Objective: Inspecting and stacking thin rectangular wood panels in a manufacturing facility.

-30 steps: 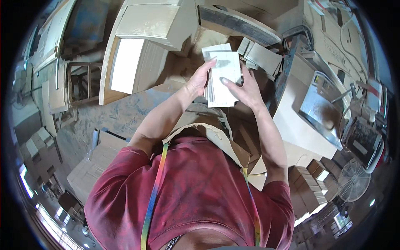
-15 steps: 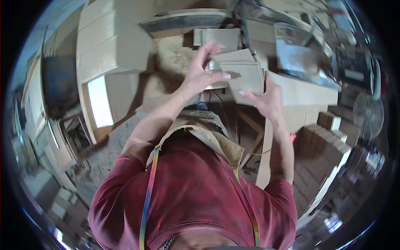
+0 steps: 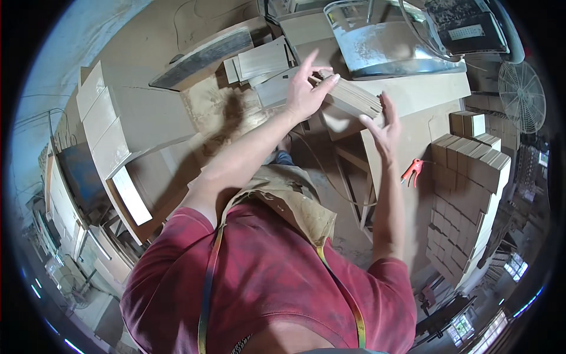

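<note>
A stack of thin, light brown boards (image 3: 354, 97) is tilted between my two hands, its layered edges turned upward. My left hand (image 3: 303, 94) is at the stack's left end, thumb along the top edge and fingers partly hidden behind it. At the right end, my right hand (image 3: 386, 130) straddles the corner, fingers on the far side and thumb on the near side. The stack is over the near edge of a light worktop (image 3: 413, 94); whether it also rests there I cannot tell. Several loose thin boards (image 3: 259, 62) lie just left of my left hand.
A metal-topped machine (image 3: 377, 50) stands behind the stack. A red air blow gun (image 3: 414, 171) is right of my right forearm, near tall stacked boards (image 3: 463, 200). A large carton (image 3: 138, 118) stands left, beside sawdust (image 3: 218, 112). A fan (image 3: 522, 97) is far right.
The boards have gone from lying broad face up to tilted with their edges upward. Both hands have stayed at the stack's ends. The view has shifted, bringing the blow gun into full sight.
</note>
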Tool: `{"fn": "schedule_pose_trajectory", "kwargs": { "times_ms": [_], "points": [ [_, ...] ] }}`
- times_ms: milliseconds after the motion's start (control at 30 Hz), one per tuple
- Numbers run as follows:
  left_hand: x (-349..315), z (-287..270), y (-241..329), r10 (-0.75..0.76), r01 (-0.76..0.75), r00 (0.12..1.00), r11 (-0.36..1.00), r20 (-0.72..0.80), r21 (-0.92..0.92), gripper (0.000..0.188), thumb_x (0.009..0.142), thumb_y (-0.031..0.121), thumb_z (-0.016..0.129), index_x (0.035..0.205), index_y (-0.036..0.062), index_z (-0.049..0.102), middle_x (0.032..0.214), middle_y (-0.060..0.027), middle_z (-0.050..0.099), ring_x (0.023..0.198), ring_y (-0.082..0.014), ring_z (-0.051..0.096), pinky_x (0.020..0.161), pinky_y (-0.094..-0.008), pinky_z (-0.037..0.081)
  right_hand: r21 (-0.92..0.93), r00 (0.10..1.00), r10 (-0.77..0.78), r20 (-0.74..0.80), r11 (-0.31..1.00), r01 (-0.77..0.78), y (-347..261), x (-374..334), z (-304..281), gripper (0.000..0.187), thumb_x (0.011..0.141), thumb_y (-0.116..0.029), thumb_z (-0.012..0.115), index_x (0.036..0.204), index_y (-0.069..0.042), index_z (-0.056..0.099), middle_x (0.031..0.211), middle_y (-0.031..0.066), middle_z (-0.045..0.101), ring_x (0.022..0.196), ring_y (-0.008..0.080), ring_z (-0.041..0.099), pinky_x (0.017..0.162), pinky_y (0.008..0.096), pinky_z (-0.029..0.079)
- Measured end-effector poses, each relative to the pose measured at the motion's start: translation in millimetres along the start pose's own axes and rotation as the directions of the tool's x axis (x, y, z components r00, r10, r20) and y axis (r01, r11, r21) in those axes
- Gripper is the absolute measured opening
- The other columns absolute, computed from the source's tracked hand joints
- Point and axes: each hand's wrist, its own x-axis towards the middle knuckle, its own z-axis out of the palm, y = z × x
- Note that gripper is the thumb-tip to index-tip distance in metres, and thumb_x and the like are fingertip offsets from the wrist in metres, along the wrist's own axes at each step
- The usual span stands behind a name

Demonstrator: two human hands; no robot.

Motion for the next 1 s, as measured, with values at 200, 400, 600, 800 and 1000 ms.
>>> {"fn": "schedule_pose_trajectory", "kwargs": {
  "times_ms": [200, 400, 600, 800, 1000],
  "points": [
    [-14.3, 22.6, -10.6, 0.228, -0.217, 0.971, 0.967, -0.073, 0.133, 0.061, 0.105, 0.03, 0.079, 0.155, 0.0028, 0.058, 0.131, -0.0083, 0.079, 0.115, -0.0241, 0.073, 0.102, -0.0356, 0.056, 0.786, 0.905, 0.342, -0.254, 0.618, -0.013, -14.6, -10.7, 81.3, 0.073, 0.113, -0.04, 0.052, 0.169, 0.007, 0.04, 0.172, 0.0271, 0.043, 0.159, 0.0367, 0.041, 0.134, 0.0488, 0.026],
    [-14.4, 14.8, -7.4, 0.08, -0.078, 0.997, 0.993, -0.012, 0.087, 0.047, 0.104, 0.035, 0.077, 0.14, 0.0059, 0.068, 0.122, -0.0116, 0.08, 0.106, -0.0286, 0.073, 0.097, -0.0394, 0.057, 0.482, 0.905, 0.365, -0.217, 0.846, -0.226, -15.1, -9.9, 70.4, 0.066, 0.116, -0.043, 0.047, 0.161, 0.005, 0.05, 0.162, 0.0254, 0.051, 0.149, 0.0344, 0.048, 0.129, 0.048, 0.032],
    [-5.9, 39.7, -14.3, 0.188, -0.179, 0.975, 0.981, -0.12, 0.08, 0.034, 0.106, 0.034, 0.074, 0.127, 0.0062, 0.074, 0.11, -0.0099, 0.079, 0.097, -0.0268, 0.074, 0.091, -0.0379, 0.057, 0.554, 0.904, 0.312, -0.291, 0.826, -0.107, -10.0, -6.1, 71.6, 0.062, 0.117, -0.045, 0.043, 0.15, 0.005, 0.061, 0.149, 0.0224, 0.061, 0.141, 0.0311, 0.053, 0.126, 0.0456, 0.036],
    [6.2, 51.1, -23.2, 0.049, -0.042, 0.996, 0.995, -0.07, 0.09, 0.032, 0.104, 0.038, 0.072, 0.102, 0.0064, 0.076, 0.084, -0.0071, 0.075, 0.075, -0.0243, 0.067, 0.074, -0.0371, 0.054, 0.576, 0.925, 0.327, -0.193, 0.801, -0.163, 29.3, -6.0, 27.9, 0.058, 0.119, -0.038, 0.041, 0.152, 0.006, 0.061, 0.15, 0.0221, 0.065, 0.14, 0.0316, 0.057, 0.125, 0.0432, 0.039],
    [8.1, 60.7, -27.2, 0.091, -0.046, 0.98, 0.968, -0.178, 0.247, 0.03, 0.094, 0.034, 0.073, 0.083, 0.007, 0.071, 0.078, -0.0082, 0.072, 0.069, -0.0276, 0.062, 0.069, -0.041, 0.05, -0.494, 0.955, -0.212, 0.205, 0.821, 0.288, -60.5, 27.4, -25.5, 0.078, 0.091, -0.026, 0.089, 0.156, 0.004, 0.059, 0.144, 0.0264, 0.068, 0.127, 0.0374, 0.065, 0.115, 0.048, 0.051]
  ]
}}
